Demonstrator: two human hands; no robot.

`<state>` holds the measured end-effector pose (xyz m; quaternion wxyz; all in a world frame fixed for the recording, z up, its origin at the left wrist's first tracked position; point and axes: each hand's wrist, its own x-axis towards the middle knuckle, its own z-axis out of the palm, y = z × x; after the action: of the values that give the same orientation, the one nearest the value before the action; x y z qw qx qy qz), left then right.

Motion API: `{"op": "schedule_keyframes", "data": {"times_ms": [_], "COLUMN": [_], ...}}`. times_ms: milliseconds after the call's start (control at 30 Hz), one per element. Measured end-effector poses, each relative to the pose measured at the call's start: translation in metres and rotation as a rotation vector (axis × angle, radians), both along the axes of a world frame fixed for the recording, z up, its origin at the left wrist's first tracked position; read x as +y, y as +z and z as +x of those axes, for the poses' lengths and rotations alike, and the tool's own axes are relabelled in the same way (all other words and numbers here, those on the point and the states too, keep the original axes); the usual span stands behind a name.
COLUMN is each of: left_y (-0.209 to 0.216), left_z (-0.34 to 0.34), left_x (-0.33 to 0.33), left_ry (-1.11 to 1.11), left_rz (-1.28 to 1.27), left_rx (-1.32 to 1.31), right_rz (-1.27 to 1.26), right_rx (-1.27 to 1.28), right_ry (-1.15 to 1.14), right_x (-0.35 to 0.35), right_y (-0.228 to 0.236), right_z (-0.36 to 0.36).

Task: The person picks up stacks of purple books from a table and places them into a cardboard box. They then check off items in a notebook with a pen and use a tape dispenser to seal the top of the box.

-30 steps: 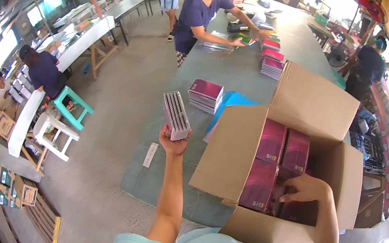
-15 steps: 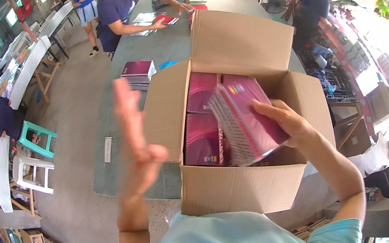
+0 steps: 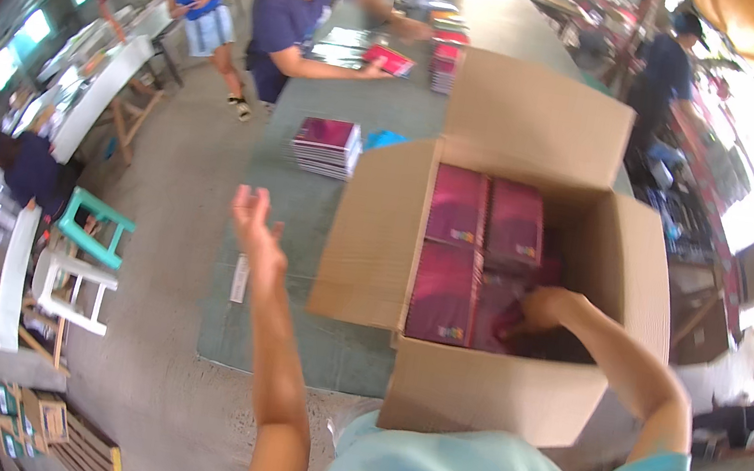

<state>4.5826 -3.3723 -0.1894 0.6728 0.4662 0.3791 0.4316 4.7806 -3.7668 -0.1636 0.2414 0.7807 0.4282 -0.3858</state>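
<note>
An open cardboard box (image 3: pixel 495 390) stands on the green-grey table in front of me, its flaps folded out. Purple spiral notebooks (image 3: pixel 444 289) lie inside in side-by-side stacks. My right hand (image 3: pixel 546 311) is down in the box near the front, its fingers closed on the edge of a bundle of notebooks (image 3: pixel 500 312); the fingertips are partly hidden. My left hand (image 3: pixel 260 233) is raised left of the box, empty, with its fingers apart. Beyond it, a neat stack of purple notebooks (image 3: pixel 325 145) sits on the table.
Across the table (image 3: pixel 284 339), a co-worker (image 3: pixel 296 24) holds a red booklet (image 3: pixel 389 60) beside a red pile (image 3: pixel 447 61). A blue item (image 3: pixel 384 140) lies behind the box's left flap. Green (image 3: pixel 96 226) and white (image 3: pixel 74 290) stools stand on the floor at left.
My right hand has lowered the notebook bundle into the box's front right part. My left hand stays raised and open. The view has shifted, so the scene sits farther right.
</note>
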Motion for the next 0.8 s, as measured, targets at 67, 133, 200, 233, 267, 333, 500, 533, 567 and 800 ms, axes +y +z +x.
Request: {"op": "schedule_keyframes", "data": {"times_ms": [67,133,200,233,267,333,500,533,567,800], "left_y": [-0.040,-0.077,-0.103,-0.109,-0.114,-0.125,-0.159,-0.153,-0.144,-0.138], "left_z": [0.028,0.067,0.102,0.120,0.133,0.166,0.195,0.208,0.225,0.264], "left_x": [0.034,0.068,0.097,0.105,0.116,0.125,0.169,0.155,0.135,0.105], "left_ry": [-0.020,-0.064,-0.077,-0.099,-0.118,-0.221,0.029,0.022,0.031,0.192], "left_rz": [-0.267,-0.452,-0.513,-0.510,-0.505,-0.441,-0.209,-0.303,-0.243,-0.231], "left_rx": [0.007,0.052,0.104,0.146,0.187,0.200,0.596,0.583,0.636,0.336], "right_rz": [0.004,0.128,0.140,0.141,0.149,0.211,0.265,0.258,0.286,0.489], "right_rx": [0.012,0.001,0.020,0.040,0.034,0.018,0.018,0.011,-0.005,0.009], "right_ry": [-0.045,-0.150,-0.190,-0.252,-0.251,-0.271,-0.349,-0.375,-0.383,-0.370], "right_x": [0.016,0.007,0.008,0.005,0.000,-0.018,-0.009,-0.016,-0.032,-0.039], "right_y": [0.041,0.043,0.059,0.063,0.059,0.055,0.053,0.052,0.049,0.057], "right_z": [-0.004,0.016,0.019,0.021,0.027,0.035,0.050,0.048,0.046,0.044]}}
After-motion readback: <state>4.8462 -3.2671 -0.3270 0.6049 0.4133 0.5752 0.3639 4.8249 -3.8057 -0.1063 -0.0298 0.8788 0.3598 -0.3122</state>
